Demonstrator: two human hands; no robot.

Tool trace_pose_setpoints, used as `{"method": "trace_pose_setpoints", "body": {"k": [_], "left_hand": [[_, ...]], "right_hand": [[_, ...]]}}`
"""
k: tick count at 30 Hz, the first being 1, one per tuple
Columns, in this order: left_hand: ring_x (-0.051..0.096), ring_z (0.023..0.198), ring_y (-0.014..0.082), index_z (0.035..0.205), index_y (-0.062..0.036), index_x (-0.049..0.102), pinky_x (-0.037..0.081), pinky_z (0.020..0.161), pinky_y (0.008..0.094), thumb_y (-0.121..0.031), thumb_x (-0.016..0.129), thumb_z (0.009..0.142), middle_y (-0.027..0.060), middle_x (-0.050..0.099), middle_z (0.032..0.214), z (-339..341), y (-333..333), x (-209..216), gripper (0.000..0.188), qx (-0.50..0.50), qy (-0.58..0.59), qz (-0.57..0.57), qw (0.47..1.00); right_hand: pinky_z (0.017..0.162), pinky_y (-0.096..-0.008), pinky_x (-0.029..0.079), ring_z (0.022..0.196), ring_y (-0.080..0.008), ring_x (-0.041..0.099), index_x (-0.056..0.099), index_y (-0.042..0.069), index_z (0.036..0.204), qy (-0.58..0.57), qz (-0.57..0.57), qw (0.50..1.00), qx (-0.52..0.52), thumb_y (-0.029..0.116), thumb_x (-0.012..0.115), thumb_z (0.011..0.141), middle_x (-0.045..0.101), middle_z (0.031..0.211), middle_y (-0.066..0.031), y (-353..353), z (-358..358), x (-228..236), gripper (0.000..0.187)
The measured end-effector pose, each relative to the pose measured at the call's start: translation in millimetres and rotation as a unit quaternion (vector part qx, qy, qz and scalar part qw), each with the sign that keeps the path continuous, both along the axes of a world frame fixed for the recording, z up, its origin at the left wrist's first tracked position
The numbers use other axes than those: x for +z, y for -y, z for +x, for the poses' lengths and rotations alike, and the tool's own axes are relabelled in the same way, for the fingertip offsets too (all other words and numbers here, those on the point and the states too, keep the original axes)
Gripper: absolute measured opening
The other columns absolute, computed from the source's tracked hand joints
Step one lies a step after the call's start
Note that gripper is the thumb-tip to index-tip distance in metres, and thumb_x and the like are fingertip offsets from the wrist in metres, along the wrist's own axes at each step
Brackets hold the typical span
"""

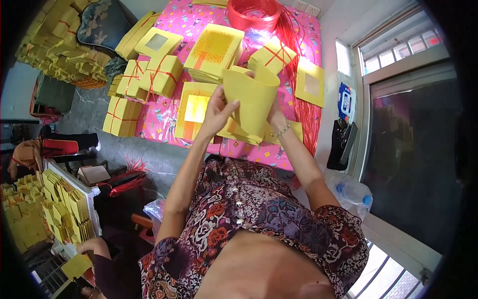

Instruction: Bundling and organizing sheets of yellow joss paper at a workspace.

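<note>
A curled yellow paper sheet or thin stack of sheets [254, 97] is held up over the near edge of the table. My left hand [217, 110] grips its left side, the thumb lying on the front face and the fingers behind. My right hand [275, 115] is on the right side, mostly hidden by the curled paper; a bit of finger shows at its top edge. A beaded bracelet is on that wrist. Just below lie flat yellow papers [239, 133]. To the left is a yellow stack with a pale window [196, 108].
A pink patterned cloth [158, 115] covers the table. Bundles tied with red string [162, 74], a tall yellow stack [211, 50], red strands [304, 124] and a red basin-like coil [254, 17] surround the hands. At lower left, another person's arm [94, 245] reaches toward yellow stacks. A window stands right.
</note>
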State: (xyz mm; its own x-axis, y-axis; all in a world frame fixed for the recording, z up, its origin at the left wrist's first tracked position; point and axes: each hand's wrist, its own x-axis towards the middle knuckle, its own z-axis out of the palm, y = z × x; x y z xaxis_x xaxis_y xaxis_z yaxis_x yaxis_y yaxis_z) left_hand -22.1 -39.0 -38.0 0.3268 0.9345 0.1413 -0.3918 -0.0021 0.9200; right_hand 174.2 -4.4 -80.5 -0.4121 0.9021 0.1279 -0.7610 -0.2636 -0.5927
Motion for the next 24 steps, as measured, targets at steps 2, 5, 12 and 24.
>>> {"method": "trace_pose_setpoints", "body": {"k": [2, 5, 12, 24], "left_hand": [[0.052, 0.106, 0.0133, 0.122, -0.0019, 0.045, 0.04, 0.094, 0.0281, -0.001, 0.057, 0.088, 0.0044, 0.055, 0.111, 1.2, 1.5, 7.7, 0.036, -0.003, -0.009, 0.006, 1.0], [0.051, 0.106, 0.014, 0.121, -0.0021, 0.047, 0.04, 0.094, 0.0289, -0.003, 0.059, 0.087, 0.0053, 0.053, 0.114, -1.1, 3.0, 8.7, 0.036, -0.01, -0.029, 0.009, 1.0], [0.05, 0.103, 0.0144, 0.114, -0.0033, 0.053, 0.041, 0.091, 0.0302, -0.008, 0.066, 0.083, 0.0087, 0.046, 0.128, 0.6, 1.9, 6.4, 0.034, 0.081, -0.141, 0.093, 0.982], [0.055, 0.103, 0.0164, 0.119, -0.0026, 0.044, 0.044, 0.092, 0.0309, -0.002, 0.069, 0.078, 0.0112, 0.054, 0.118, -3.8, -8.2, 26.0, 0.048, 0.022, 0.003, -0.034, 0.999]], "right_hand": [[0.09, -0.0287, 0.039, 0.1, -0.0164, 0.05, 0.048, 0.001, 0.118, 0.013, 0.005, 1.0, -0.007, 0.032, 0.035, 0.099, 0.054, 0.103, -0.0052, 18.2, -12.5, 12.4, 0.038], [0.091, -0.029, 0.039, 0.101, -0.0166, 0.05, 0.048, 0.001, 0.118, 0.031, 0.007, 0.999, -0.022, 0.032, 0.035, 0.099, 0.054, 0.104, -0.0054, 32.9, -22.0, 26.3, 0.039], [0.092, -0.0298, 0.04, 0.103, -0.017, 0.05, 0.048, 0.002, 0.12, 0.073, -0.007, 0.994, -0.079, 0.034, 0.034, 0.099, 0.054, 0.106, -0.0058, 39.3, -32.3, 45.8, 0.041], [0.095, -0.0312, 0.04, 0.107, -0.0177, 0.051, 0.047, 0.002, 0.122, 0.152, -0.062, 0.97, -0.177, 0.037, 0.033, 0.1, 0.055, 0.111, -0.0065, 29.3, -21.0, 65.0, 0.044]]}}
